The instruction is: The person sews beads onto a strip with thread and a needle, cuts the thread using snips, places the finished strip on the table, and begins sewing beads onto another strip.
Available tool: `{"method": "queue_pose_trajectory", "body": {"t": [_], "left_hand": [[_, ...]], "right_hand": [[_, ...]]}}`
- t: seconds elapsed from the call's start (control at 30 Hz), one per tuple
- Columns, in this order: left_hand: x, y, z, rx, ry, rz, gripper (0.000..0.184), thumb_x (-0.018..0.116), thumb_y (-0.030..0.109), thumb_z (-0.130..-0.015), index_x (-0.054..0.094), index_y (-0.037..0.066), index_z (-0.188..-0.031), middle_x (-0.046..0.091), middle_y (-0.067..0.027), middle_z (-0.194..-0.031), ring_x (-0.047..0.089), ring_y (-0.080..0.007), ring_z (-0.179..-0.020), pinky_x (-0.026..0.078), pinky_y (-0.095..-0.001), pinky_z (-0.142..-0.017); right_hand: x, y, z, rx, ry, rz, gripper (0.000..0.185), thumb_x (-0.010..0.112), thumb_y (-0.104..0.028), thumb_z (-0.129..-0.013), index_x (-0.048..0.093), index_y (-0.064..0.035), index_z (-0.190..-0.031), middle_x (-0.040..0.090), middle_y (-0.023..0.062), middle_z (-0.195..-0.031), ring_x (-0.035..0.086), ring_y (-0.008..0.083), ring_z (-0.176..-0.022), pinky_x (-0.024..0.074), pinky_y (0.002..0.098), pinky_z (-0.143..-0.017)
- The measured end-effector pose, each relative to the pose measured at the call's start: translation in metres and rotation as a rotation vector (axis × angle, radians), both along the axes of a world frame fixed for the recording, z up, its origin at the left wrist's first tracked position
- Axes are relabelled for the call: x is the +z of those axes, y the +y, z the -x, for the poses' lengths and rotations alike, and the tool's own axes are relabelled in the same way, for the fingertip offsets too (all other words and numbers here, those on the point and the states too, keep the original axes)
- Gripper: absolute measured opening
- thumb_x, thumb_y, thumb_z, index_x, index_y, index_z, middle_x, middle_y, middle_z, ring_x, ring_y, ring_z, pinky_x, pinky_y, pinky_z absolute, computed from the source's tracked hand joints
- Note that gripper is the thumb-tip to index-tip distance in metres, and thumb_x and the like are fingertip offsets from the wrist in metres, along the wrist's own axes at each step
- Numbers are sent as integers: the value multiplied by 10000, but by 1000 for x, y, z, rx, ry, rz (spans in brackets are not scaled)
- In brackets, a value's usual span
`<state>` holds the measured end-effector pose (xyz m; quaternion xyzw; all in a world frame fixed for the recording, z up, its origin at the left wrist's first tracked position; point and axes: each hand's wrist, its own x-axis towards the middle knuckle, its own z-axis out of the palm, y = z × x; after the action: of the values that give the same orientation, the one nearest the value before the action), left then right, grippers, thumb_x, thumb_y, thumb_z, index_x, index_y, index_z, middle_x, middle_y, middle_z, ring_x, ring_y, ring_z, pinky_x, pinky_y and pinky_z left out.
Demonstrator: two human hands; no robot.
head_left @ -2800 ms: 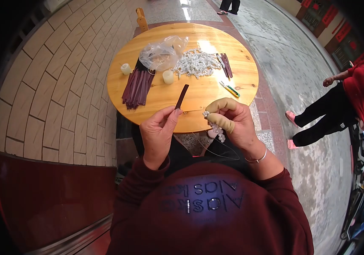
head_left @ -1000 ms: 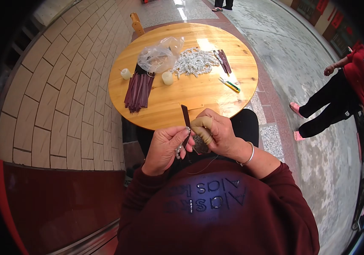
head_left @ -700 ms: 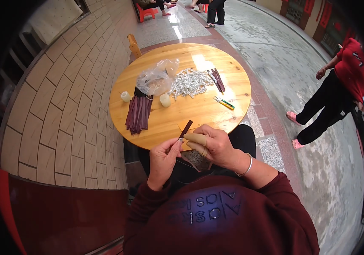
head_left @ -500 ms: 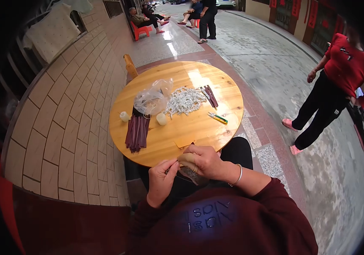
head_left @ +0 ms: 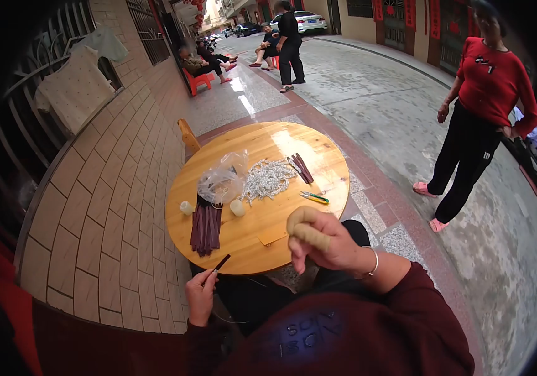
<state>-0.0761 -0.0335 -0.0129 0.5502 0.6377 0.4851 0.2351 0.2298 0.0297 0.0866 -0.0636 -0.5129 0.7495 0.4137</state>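
At the near edge of the round table, my left hand (head_left: 201,296) pinches a dark purple strip (head_left: 223,262), which points up and to the right. A thin thread curves below that hand. My right hand (head_left: 320,241) is raised to the right, with beige coverings on some fingers. Its fingers are curled in, and whatever they may hold is too small to make out. Just left of it lies an orange-yellow flat piece (head_left: 273,237). A bundle of purple strips (head_left: 206,230) rests at the table's left, and thread snips (head_left: 314,198) lie at the right.
On the wooden table (head_left: 253,241) are a pile of silvery beads (head_left: 267,180), a clear plastic bag (head_left: 223,182), two whitish spools (head_left: 237,208) and a smaller strip bundle (head_left: 302,168). A brick wall runs along the left. A person in red (head_left: 494,88) stands at right.
My hands were together at the table edge and have moved apart. The left went down and left with the strip; the right rose to the right. The view has tilted up.
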Motion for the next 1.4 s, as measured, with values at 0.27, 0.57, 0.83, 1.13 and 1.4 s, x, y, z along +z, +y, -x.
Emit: {"method": "queue_pose_trajectory", "body": {"t": [0.27, 0.57, 0.83, 1.13, 1.4], "left_hand": [[4, -59, 92, 277, -10, 83, 148, 587, 98, -867, 672, -12, -920, 554, 16, -655, 477, -34, -528, 356, -189, -437], [-45, -69, 125, 332, 71, 124, 143, 580, 95, -869, 671, -12, -899, 556, -4, -650, 497, -49, -551, 383, -213, -449], [-49, -51, 111, 399, 50, 70, 156, 518, 123, -920, 597, 7, -851, 567, 2, -694, 500, -43, -555, 341, -181, -426], [32, -3, -5, -95, -478, -37, 128, 469, 157, -958, 526, 46, -930, 454, 46, -662, 343, 12, -481, 256, -145, -401], [46, 35, -85, -366, -559, -104, 137, 500, 121, -946, 556, 2, -980, 492, 36, -701, 369, 8, -533, 284, -152, -454]], "right_hand": [[26, 69, -239, -1188, 512, -127, 121, 523, -110, -919, 557, 6, -912, 407, -9, -672, 432, 109, -609, 505, 340, -786], [-21, 66, -404, -1769, 505, -50, 144, 490, -3, -884, 475, -16, -742, 447, 25, -624, 472, 128, -531, 572, 429, -744], [-23, 65, -405, -1808, 464, -47, 62, 479, -23, -899, 497, 4, -847, 463, 23, -651, 478, 115, -550, 569, 401, -746], [39, 39, -197, -1782, -169, -767, 169, 484, -68, -942, 539, 28, -1069, 544, 31, -807, 487, 85, -705, 419, 220, -692], [3, 12, -27, -541, -567, -656, 108, 507, -45, -914, 549, 23, -987, 580, 81, -781, 599, 121, -663, 479, 224, -635]]}}
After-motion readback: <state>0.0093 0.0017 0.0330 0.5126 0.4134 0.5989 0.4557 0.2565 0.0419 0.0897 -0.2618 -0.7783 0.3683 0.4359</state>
